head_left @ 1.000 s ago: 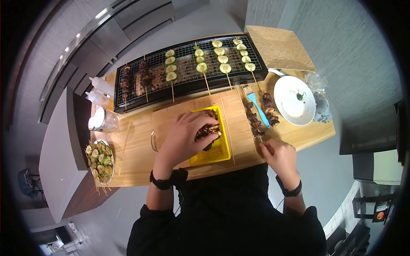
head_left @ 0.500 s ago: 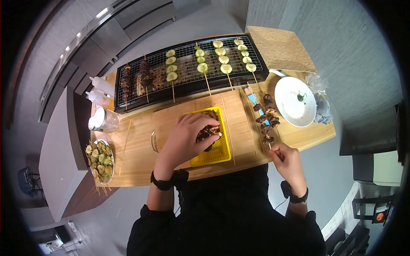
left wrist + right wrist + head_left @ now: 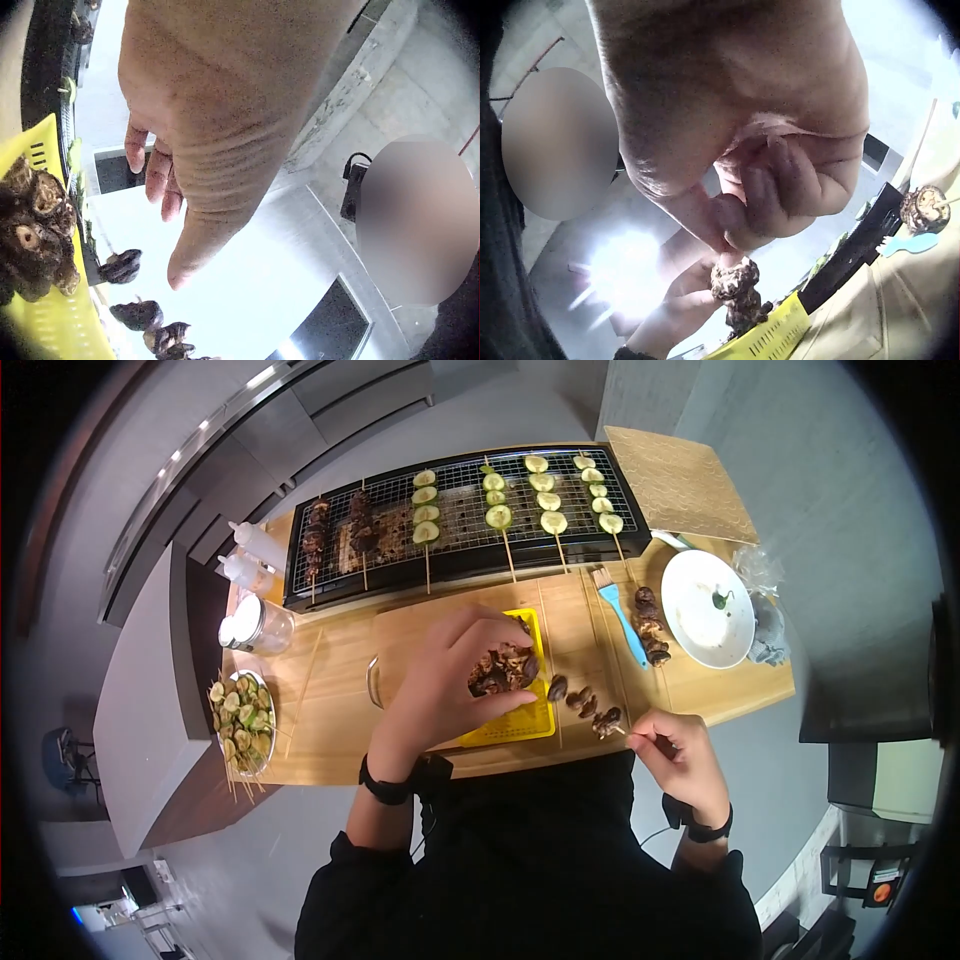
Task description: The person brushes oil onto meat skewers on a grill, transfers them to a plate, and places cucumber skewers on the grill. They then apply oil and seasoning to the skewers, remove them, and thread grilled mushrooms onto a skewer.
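Observation:
My right hand (image 3: 685, 755) pinches the near end of a skewer of dark mushroom pieces (image 3: 583, 704), which slants up and left beside the yellow basket (image 3: 515, 726). In the right wrist view, thumb and fingertips of that hand (image 3: 742, 142) meet at the skewered pieces (image 3: 733, 289). Over the basket, my left hand (image 3: 440, 680) arches with thumb and fingers apart. The left wrist view shows this hand (image 3: 217, 127) holding nothing, mushroom pieces (image 3: 34, 232) piled in the basket (image 3: 64, 330) to one side and the skewered pieces (image 3: 139, 315) below its thumb.
Behind the board (image 3: 400, 625) stands a black grill (image 3: 470, 570) with cucumber and dark skewers. To the right lie a blue brush (image 3: 625, 625), another mushroom skewer (image 3: 648, 622) and a white bowl (image 3: 690, 640). Bottles (image 3: 250, 572), jars (image 3: 265, 628) and a cucumber plate (image 3: 242, 725) stand left.
The mushroom skewer in my right hand has come off the right side of the table area and swung left towards the basket. My left thumb and fingers have spread apart.

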Action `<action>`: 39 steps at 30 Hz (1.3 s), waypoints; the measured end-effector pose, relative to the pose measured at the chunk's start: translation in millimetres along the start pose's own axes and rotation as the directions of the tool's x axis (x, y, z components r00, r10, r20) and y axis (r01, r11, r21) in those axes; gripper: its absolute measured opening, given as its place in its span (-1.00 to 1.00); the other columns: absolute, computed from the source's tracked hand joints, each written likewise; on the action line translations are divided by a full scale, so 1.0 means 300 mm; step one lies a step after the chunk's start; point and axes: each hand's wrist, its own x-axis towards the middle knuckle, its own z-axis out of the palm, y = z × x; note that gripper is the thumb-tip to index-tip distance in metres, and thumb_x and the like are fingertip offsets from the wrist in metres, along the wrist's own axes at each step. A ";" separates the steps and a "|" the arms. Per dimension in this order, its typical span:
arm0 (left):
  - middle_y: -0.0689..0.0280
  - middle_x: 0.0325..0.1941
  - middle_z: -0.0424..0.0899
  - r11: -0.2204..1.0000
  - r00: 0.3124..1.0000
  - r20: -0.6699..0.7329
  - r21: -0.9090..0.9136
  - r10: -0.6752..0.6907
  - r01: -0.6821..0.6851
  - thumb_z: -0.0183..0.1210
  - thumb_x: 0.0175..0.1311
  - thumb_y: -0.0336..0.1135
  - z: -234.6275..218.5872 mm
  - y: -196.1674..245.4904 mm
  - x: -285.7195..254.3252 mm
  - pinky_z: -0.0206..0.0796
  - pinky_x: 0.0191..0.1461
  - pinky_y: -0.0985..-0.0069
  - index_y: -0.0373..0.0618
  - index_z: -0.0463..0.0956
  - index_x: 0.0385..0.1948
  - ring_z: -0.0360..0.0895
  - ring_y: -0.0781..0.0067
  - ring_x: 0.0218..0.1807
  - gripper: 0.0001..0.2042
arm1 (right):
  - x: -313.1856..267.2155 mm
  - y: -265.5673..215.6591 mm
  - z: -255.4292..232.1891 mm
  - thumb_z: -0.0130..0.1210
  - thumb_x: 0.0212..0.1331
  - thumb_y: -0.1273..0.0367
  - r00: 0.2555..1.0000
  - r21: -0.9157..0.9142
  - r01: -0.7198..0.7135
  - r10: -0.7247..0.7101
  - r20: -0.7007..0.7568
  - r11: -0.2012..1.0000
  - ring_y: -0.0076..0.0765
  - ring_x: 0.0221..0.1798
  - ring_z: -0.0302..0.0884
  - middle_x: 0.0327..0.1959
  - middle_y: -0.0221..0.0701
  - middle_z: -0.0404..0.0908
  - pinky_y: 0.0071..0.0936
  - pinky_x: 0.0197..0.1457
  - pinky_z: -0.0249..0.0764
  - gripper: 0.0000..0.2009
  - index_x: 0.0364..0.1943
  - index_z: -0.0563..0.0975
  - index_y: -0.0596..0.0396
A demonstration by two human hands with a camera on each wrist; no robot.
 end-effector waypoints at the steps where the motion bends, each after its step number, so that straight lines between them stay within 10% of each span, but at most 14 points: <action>1: 0.27 0.02 0.66 0.999 1.000 0.018 0.039 0.010 -0.011 0.60 -0.03 -0.34 0.001 -0.002 0.000 0.42 0.19 0.26 0.02 0.59 -0.02 0.60 0.09 0.08 -0.51 | 0.005 0.000 -0.001 0.27 0.28 0.59 1.000 -0.008 0.011 -0.011 0.014 1.000 -0.66 -0.59 0.31 -0.59 -0.47 0.49 -0.56 -0.51 0.20 -0.90 -0.37 0.59 0.19; 21: 0.27 0.06 0.70 0.997 0.983 0.182 0.081 -0.019 0.005 0.54 0.09 -0.28 0.016 -0.032 -0.011 0.30 0.42 0.17 -0.01 0.65 -0.01 0.57 0.04 0.26 -0.60 | 0.081 -0.118 0.015 0.31 0.28 0.55 0.806 -0.203 0.357 -0.411 -0.427 0.912 -0.64 -0.63 0.30 -0.60 -0.47 0.52 -0.62 -0.55 0.13 -0.87 -0.40 0.58 0.19; 39: 0.25 -0.04 0.73 1.000 0.983 0.185 0.006 -0.007 0.006 0.48 0.19 -0.30 0.047 -0.020 -0.003 0.46 0.27 0.20 -0.06 0.69 -0.09 0.63 0.05 0.16 -0.73 | 0.099 -0.139 -0.033 0.29 0.22 0.59 0.635 -0.320 0.530 -0.618 -0.464 0.785 -0.55 -0.61 0.30 -0.57 -0.41 0.53 -0.55 -0.53 0.11 -0.87 -0.42 0.55 0.21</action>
